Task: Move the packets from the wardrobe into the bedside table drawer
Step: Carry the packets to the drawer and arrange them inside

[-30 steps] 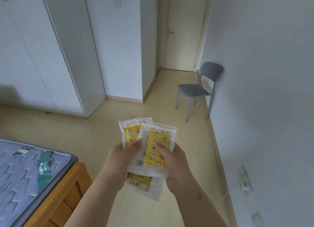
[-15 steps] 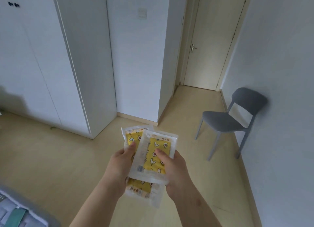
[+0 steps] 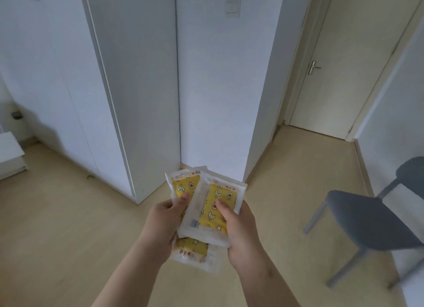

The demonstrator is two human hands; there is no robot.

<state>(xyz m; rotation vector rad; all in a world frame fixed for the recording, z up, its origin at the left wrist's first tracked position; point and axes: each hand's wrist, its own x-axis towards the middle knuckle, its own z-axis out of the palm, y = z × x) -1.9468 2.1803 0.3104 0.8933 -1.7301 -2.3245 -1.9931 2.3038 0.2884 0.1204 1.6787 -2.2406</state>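
Two hands hold the overlapped yellow packets (image 3: 212, 211) above the floor (image 3: 68, 237): the left hand (image 3: 164, 224) pinches the lower ones and the right hand (image 3: 241, 228) grips the top one. The loosely stacked wrappers look slick and may slide apart and fall before reaching the low white unit (image 3: 9, 155) at far left.

The upper packet (image 3: 207, 212) hides most of the lower packet (image 3: 193, 249); their print is too small to read. The right edge crops the grey chair (image 3: 367, 219).

Left hand (image 3: 164, 224), right hand (image 3: 241, 232), both clenched
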